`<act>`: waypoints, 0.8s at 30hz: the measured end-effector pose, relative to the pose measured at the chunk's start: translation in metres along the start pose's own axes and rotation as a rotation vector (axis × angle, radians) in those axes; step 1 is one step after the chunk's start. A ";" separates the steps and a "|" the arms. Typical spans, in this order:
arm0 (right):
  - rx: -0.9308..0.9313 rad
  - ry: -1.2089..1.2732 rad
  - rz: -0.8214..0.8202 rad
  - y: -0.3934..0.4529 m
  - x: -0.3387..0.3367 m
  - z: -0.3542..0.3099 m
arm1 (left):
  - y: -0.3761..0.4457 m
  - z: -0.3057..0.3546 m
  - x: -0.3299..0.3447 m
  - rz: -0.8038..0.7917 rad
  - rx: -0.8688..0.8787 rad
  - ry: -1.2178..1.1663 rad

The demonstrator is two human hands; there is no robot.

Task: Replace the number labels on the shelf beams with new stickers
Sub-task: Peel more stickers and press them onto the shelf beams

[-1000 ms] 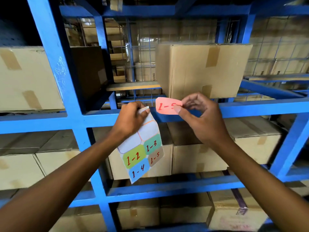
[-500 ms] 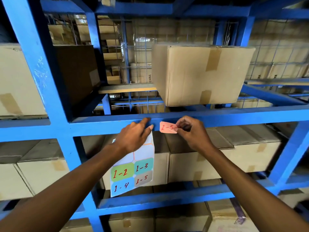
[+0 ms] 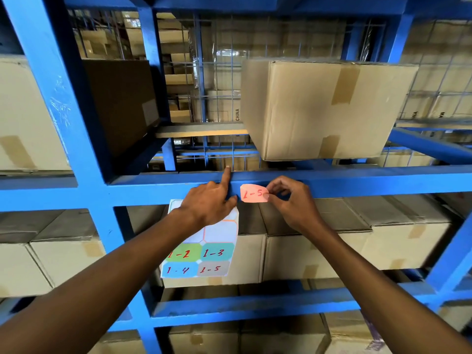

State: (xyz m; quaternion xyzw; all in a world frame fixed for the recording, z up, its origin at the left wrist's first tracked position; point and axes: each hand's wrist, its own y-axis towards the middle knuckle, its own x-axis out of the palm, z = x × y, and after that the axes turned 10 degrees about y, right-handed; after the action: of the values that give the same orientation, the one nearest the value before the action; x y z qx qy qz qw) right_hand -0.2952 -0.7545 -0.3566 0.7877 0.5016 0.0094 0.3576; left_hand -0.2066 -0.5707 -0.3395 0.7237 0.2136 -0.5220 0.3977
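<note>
My right hand (image 3: 293, 203) pinches a pink sticker (image 3: 252, 193) marked "1-5" by its right edge and holds it flat against the front of the blue shelf beam (image 3: 370, 185). Just left of it, my left hand (image 3: 208, 204) holds the sticker sheet (image 3: 204, 251) against the same beam, its index finger stretched up over the beam's top edge. The sheet hangs down below the hand, with coloured stickers "1-2", "1-3", "1-4" and "1-5" on its lower half and bare spots above them. Its top is hidden under my hand.
A taped cardboard box (image 3: 324, 108) sits on the shelf just above the beam. A thick blue upright (image 3: 76, 118) stands at the left. More boxes (image 3: 357, 241) fill the shelf below the beam, and a lower beam (image 3: 255, 307) crosses beneath the sheet.
Both hands rose to the beam. The pink sticker, earlier held in the air, now lies against the beam's face, and my left index finger has stretched up over the beam.
</note>
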 end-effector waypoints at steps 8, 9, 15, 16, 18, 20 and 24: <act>-0.004 0.004 0.025 0.001 0.003 0.006 | 0.010 -0.002 -0.008 -0.095 -0.048 -0.101; -0.005 0.007 0.027 0.001 0.004 0.007 | 0.010 -0.004 -0.010 -0.088 -0.043 -0.114; -0.003 -0.002 0.048 0.001 0.008 0.009 | 0.010 0.000 -0.007 -0.046 -0.067 -0.024; 0.000 -0.010 0.051 0.002 0.008 0.008 | 0.011 0.001 -0.007 -0.018 -0.078 0.003; 0.002 -0.018 0.057 0.001 0.009 0.008 | 0.013 0.003 -0.006 0.045 -0.088 0.034; 0.004 -0.015 0.061 0.000 0.008 0.009 | 0.015 0.005 -0.004 0.079 -0.079 0.046; 0.020 -0.017 0.064 -0.001 0.008 0.009 | 0.016 0.006 0.000 0.123 -0.079 0.042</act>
State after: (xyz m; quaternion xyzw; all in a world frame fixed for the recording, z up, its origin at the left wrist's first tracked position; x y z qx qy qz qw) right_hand -0.2883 -0.7527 -0.3669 0.8069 0.4729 0.0091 0.3537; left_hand -0.1984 -0.5846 -0.3342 0.7298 0.1975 -0.4726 0.4528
